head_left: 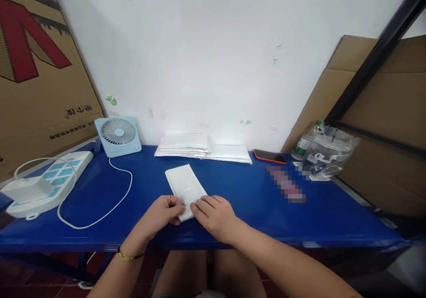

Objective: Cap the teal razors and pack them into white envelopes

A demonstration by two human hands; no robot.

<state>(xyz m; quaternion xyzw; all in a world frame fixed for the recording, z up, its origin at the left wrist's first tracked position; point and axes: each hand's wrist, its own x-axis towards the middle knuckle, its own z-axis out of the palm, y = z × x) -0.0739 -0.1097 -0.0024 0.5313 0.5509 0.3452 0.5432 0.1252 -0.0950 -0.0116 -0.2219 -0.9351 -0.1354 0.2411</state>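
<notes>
A small white padded envelope (pixel 184 179) lies slanted near the front of the blue table (pixel 239 204), its near end crinkled and shiny. My left hand (pixel 165 212) pinches the near left corner between thumb and fingers. My right hand (pixel 216 216) is closed at the near right edge, fingertips pressing on the crinkled end. Beyond them, by the wall, a stack of white padded envelopes (pixel 183 145) sits beside a lower white pile (pixel 229 152). What lies under my fingers is hidden.
On the left are a light blue fan (pixel 119 133), its white cable (pixel 128 191) and a power strip (pixel 61 178). On the right lie a phone (pixel 269 156), a pixelated flat item (pixel 286 184), a bottle (pixel 303 145) and a clear plastic bag (pixel 328 151). Cardboard (pixel 392 125) stands beyond.
</notes>
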